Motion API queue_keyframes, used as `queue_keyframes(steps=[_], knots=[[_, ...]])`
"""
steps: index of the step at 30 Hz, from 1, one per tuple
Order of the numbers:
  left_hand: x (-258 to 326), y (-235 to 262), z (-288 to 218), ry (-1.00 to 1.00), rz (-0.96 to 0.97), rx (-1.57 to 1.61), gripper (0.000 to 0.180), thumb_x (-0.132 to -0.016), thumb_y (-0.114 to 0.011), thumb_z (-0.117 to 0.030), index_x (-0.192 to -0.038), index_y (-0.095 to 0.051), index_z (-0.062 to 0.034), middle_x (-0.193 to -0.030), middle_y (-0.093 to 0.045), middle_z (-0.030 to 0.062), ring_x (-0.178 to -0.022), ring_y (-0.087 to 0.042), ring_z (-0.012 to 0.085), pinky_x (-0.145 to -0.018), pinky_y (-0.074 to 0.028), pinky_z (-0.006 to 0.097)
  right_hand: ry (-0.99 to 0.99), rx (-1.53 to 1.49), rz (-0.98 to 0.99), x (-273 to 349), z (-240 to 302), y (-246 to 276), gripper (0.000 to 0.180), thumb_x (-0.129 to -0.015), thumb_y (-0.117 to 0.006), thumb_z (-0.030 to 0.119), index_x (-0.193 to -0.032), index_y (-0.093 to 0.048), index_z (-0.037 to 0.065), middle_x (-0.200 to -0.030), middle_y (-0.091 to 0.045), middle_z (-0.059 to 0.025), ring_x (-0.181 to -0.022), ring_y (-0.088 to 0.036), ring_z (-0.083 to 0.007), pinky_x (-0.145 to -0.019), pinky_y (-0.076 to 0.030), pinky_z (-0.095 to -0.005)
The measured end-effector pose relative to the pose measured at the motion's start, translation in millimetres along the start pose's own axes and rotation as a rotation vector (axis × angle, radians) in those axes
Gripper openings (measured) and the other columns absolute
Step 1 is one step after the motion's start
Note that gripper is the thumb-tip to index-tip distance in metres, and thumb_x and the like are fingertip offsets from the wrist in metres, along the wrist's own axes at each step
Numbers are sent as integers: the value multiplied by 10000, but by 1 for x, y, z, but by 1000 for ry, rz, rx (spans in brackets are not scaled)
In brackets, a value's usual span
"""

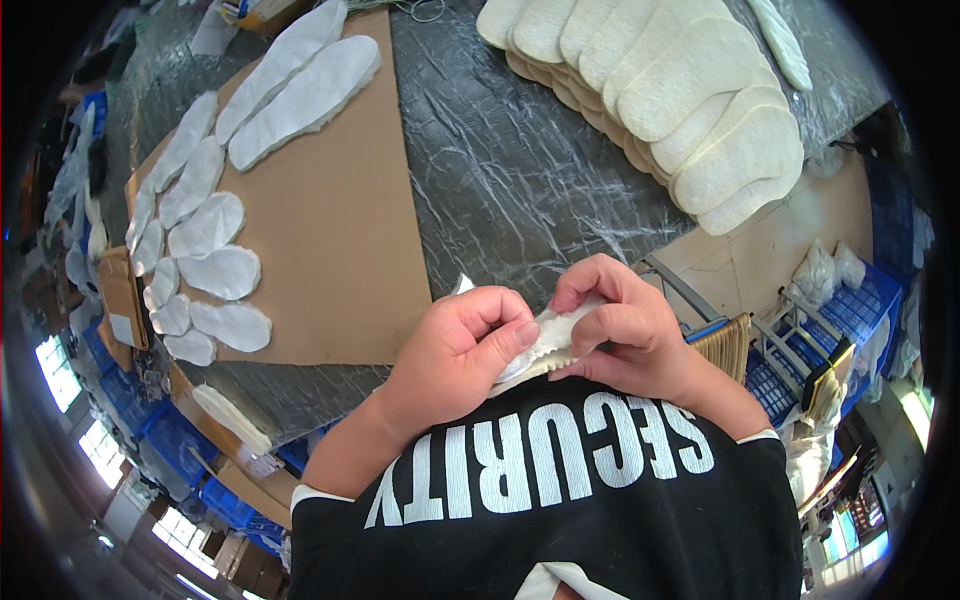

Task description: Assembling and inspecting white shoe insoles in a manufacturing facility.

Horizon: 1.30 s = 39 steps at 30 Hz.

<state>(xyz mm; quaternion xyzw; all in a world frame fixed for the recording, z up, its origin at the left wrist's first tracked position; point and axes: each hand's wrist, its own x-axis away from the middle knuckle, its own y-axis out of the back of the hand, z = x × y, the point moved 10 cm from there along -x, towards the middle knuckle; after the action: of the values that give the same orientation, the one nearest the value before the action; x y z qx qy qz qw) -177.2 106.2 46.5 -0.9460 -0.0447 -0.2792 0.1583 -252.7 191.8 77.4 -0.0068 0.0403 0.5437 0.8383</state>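
Close to my chest, both my hands hold a white fleece insole (553, 338) with a jagged, scalloped edge. My left hand (455, 345) is closed, its thumb pressing on the insole's left part. Thumb and bent fingers of my right hand (628, 328) pinch its right part. The layers are slightly parted along the lower edge. Much of the insole is hidden behind my fingers.
A fanned stack of cream insoles (690, 80) covers the table's far right. On a brown cardboard sheet (330, 240) at the left lie white insole pieces (305, 105) of several sizes. Dark plastic sheeting (500, 180) covers the table. Blue crates (850, 310) stand at the right.
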Motion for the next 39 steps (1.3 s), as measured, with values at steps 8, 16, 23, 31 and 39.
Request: queue_keyframes(steps=[8,16,23,31,39], knots=[[-2,-8,-2,27,98,-69,165,-966,-553,-128,-845,-572,-17,-746,-546,-31,-687,-461,28,-611,-390,209,-36,-24,-24,-3,-8,4,308,-663,-833,62,-816,-566,76,-1007,-554,-97,-898,-581,-223,-717,-491,-303],[-4,-8,-3,39,123,-79,157,-968,-551,-121,-856,-556,-12,-789,-540,-29,-714,-453,27,-636,-383,194,-102,83,-68,-9,-15,10,436,-641,-866,174,-933,-567,50,-978,-597,-85,-895,-600,-228,-725,-492,-318],[-8,-5,1,110,26,97,161,-976,-548,-144,-871,-564,-23,-767,-552,-25,-694,-477,20,-607,-396,203,-127,50,-31,-7,-18,5,449,-633,-877,185,-910,-553,47,-973,-600,-83,-878,-606,-223,-733,-490,-320],[-10,-4,-22,-155,25,-263,127,-937,-593,-89,-831,-577,-20,-765,-562,1,-693,-509,43,-581,-417,239,-175,51,-103,-11,-19,9,391,-660,-861,150,-928,-602,35,-927,-617,-75,-841,-612,-205,-718,-486,-317],[-14,22,-6,-113,-100,-6,249,-979,-546,-242,-987,-609,-1,-835,-614,35,-764,-551,101,-703,-461,265,-287,-327,-39,0,-48,8,221,-684,-816,31,-832,-654,18,-943,-652,-67,-858,-615,-155,-757,-484,-287]])
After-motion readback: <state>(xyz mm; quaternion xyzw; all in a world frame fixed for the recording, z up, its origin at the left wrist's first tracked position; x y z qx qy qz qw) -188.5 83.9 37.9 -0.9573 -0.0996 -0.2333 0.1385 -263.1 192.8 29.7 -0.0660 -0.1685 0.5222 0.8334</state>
